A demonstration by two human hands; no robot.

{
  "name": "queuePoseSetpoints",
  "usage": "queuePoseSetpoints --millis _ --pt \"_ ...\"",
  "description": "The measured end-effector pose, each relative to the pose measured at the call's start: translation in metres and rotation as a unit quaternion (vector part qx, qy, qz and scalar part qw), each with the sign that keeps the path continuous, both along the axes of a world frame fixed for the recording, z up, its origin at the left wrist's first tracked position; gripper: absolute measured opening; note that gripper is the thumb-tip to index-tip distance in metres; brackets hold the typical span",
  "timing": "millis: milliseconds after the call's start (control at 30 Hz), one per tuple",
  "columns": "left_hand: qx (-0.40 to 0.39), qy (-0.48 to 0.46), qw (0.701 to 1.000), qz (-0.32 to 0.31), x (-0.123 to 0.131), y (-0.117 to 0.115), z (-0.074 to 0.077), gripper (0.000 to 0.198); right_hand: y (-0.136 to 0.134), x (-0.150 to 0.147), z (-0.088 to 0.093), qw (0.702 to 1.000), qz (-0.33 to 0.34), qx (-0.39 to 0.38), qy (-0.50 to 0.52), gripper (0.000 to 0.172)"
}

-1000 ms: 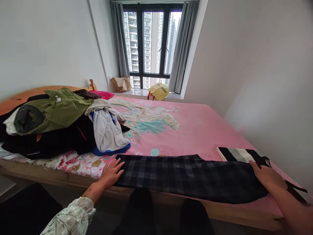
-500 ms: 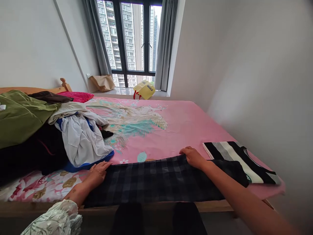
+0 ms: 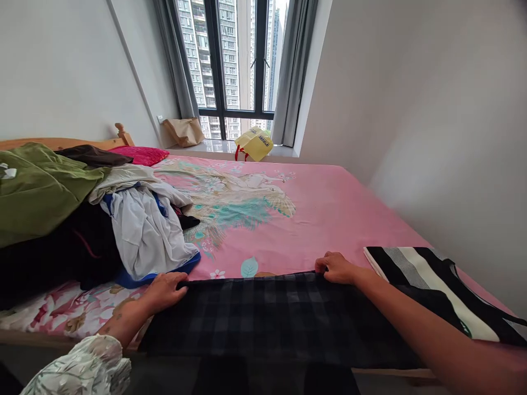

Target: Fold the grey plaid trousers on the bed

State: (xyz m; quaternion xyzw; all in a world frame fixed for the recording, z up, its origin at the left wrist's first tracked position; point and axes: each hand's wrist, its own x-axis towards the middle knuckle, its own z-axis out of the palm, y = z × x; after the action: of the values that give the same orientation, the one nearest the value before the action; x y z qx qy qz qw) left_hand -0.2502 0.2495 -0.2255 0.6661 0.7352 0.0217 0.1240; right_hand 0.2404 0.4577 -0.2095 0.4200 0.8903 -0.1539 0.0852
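Note:
A dark checked garment (image 3: 255, 321) lies in a long folded strip along the near edge of the bed; its exact kind is not clear. My left hand (image 3: 168, 289) grips its far left corner, thumb and fingers closed on the fabric. Farther right, my right hand (image 3: 335, 267) pinches the far edge, with its fingers bent round the cloth. Part of the garment's right end is hidden under my right forearm. Beside that forearm rests a folded black, white and grey striped top (image 3: 430, 274).
A heap of clothes lies on the left, with a white garment (image 3: 150, 230) and an olive-green one (image 3: 45, 189). Pink bedding (image 3: 329, 203) covers the bed. By the window are a brown paper bag (image 3: 184, 132) and a yellow bag (image 3: 256, 144). A wall bounds the right side.
My left hand has gone from lying flat to curled fingers gripping the corner. Both hands hold the garment's far edge slightly raised. The view has shifted, so things appear farther right.

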Motion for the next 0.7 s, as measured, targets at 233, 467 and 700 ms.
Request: queuePoseSetpoints --millis 233,467,700 --pt "-0.083 -0.155 0.984 0.022 -0.006 0.003 0.006 0.029 0.015 0.006 -0.018 0.999 0.021 -0.01 -0.042 0.023" --pt "-0.116 -0.145 0.982 0.024 -0.008 0.019 0.006 0.014 0.024 0.013 -0.024 0.998 0.027 -0.006 -0.051 0.021" --pt "-0.162 -0.191 0.967 0.05 -0.005 0.023 0.006 0.013 0.026 0.018 -0.041 0.999 0.03 -0.019 -0.028 0.025"
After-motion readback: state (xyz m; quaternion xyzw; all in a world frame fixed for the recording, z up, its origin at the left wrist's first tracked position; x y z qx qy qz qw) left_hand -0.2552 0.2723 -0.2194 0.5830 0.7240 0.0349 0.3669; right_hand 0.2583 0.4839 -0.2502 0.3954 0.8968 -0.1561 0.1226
